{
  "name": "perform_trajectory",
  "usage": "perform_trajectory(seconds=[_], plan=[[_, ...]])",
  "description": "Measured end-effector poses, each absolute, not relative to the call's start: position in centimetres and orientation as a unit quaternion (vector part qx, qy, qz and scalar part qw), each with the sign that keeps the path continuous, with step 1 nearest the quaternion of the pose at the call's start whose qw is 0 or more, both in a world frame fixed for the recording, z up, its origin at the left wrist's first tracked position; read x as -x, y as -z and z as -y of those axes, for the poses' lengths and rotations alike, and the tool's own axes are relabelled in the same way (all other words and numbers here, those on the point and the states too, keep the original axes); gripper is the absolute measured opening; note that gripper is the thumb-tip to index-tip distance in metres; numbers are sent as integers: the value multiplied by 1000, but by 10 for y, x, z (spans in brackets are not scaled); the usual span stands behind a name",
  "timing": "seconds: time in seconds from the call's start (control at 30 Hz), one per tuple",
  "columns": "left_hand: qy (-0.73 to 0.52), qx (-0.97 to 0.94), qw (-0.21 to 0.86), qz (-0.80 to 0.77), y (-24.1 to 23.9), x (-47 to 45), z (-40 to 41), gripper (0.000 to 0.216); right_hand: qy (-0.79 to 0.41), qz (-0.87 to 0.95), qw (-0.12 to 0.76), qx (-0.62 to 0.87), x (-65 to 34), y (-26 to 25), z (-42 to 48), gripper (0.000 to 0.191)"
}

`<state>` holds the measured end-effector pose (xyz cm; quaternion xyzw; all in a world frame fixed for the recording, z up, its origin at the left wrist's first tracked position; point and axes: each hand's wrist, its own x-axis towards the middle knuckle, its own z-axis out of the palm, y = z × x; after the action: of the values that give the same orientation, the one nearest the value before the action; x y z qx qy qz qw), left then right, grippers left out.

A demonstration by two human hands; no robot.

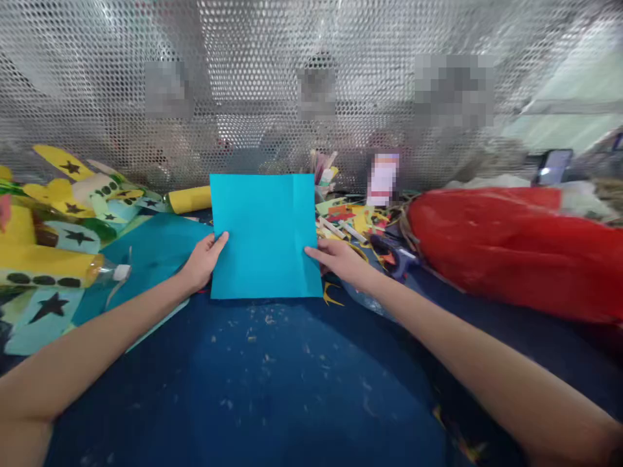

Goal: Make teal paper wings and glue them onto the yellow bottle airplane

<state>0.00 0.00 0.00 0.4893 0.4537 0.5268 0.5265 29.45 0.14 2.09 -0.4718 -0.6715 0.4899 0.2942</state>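
Observation:
Held up in front of me is a bright blue sheet of paper (260, 237), nearly square, with a vertical crease near its right side. My left hand (205, 259) pinches its left edge, thumb on the near face and fingers behind. At the right edge, my right hand (341, 259) grips the sheet close to the crease. The lower edge of the paper hangs over the dark blue work surface (272, 402).
Left lie bottle planes (53, 264) in yellow paper with black stars, beside blue sheets (156, 243). Behind on the right are paper scraps (357, 220), dark-handled scissors (394, 253), a phone (383, 178) and a big red bag (516, 243). A perforated silvery screen (263, 84) stands at the back.

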Motion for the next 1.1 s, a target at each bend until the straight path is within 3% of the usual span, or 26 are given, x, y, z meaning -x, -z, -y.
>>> perform_trajectory(seconds=[0.13,0.33,0.43,0.53,0.6,0.73,0.97,1.1], plan=[[-533,-492,501,-473,-3,-2,2,39,-405,725,315,460,-293,-22,2,31],[-551,-468,481,-495,-12,-6,8,49,-267,756,269,534,-302,-40,-1,35],[-572,-439,487,-493,-15,-5,7,45,-62,774,172,607,-316,-45,-6,26],[-582,-419,491,-494,-17,-4,6,32,24,748,50,661,-326,-42,-10,32],[-587,-405,492,-499,-20,-4,6,27,32,746,8,666,-329,-37,-12,35],[-608,-364,485,-512,-28,-7,6,19,24,762,3,647,-331,-28,-18,33],[-622,-321,457,-549,-37,-6,3,17,-112,759,-7,641,-339,-38,-28,36],[-633,-320,457,-537,-37,-3,0,16,-195,732,75,648,-342,-47,-28,38]])
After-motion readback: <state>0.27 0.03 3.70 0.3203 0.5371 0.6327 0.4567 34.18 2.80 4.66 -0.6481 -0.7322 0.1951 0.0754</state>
